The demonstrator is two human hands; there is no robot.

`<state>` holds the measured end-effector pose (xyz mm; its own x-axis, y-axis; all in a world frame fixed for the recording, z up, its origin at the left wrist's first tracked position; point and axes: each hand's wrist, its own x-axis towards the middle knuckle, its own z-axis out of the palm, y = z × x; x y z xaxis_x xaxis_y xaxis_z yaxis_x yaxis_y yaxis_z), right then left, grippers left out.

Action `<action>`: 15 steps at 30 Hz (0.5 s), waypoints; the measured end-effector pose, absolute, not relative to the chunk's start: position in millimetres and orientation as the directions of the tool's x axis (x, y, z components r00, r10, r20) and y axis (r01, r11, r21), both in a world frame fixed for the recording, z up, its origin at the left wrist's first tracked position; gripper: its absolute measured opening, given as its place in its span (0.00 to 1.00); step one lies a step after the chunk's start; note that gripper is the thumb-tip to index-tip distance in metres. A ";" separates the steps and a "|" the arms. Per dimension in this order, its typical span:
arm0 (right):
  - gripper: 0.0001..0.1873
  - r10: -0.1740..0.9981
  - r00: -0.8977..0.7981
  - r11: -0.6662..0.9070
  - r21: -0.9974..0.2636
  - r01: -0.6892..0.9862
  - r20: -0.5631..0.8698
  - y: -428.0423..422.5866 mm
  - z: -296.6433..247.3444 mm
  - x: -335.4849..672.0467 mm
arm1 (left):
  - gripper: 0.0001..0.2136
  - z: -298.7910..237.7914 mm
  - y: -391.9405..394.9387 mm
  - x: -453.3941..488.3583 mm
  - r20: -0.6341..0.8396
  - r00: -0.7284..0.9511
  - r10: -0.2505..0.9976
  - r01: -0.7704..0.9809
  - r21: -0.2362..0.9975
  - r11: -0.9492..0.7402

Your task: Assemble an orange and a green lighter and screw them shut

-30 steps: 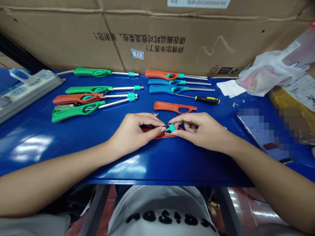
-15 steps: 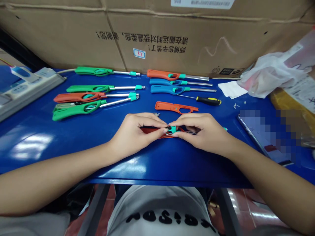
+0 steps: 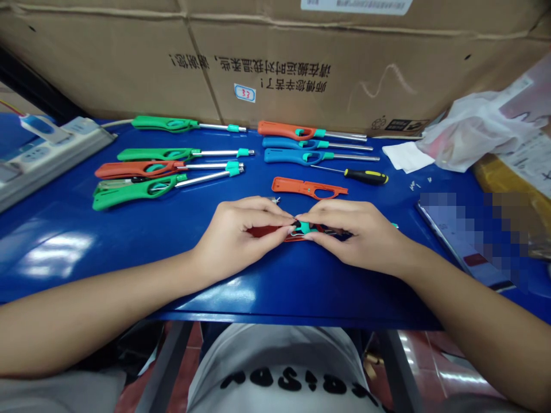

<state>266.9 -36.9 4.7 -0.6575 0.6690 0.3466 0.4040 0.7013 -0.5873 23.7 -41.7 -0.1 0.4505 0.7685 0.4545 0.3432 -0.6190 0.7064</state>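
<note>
My left hand (image 3: 241, 232) and my right hand (image 3: 350, 229) meet at the middle of the blue table (image 3: 129, 241). Both are closed, fingertips pinching a small teal trigger piece (image 3: 306, 227) that sits on a red lighter shell half (image 3: 267, 232) lying flat under my fingers. Most of that shell is hidden by my hands. Just beyond them lies a second orange shell half (image 3: 307, 187), untouched.
Green and orange long-nosed lighters (image 3: 142, 172) lie at the left, orange and blue ones (image 3: 310, 144) at the back. A yellow-black screwdriver (image 3: 359, 175) lies right of centre. Cardboard boxes (image 3: 301, 57) wall the back. A power strip (image 3: 47, 155) sits left, plastic bags (image 3: 477, 126) right.
My right hand's fingers have lowered the teal piece closer onto the red shell; both hands have stayed in place.
</note>
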 end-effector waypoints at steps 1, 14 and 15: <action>0.11 0.669 -0.660 0.701 -0.586 0.406 0.343 -37.0 5.5 267.2 | 0.06 0.1 -41.8 23.7 0.454 0.450 0.769 0.348 0.704 -0.619; 0.13 0.679 -0.671 0.700 -0.540 0.468 0.299 -32.5 3.1 269.3 | 0.05 -6.1 -33.5 21.5 0.474 0.527 0.706 0.359 0.628 -0.690; 0.13 0.686 -0.662 0.695 -0.541 0.473 0.302 -32.6 3.4 269.2 | 0.05 -6.0 -33.3 21.4 0.475 0.542 0.693 0.362 0.613 -0.703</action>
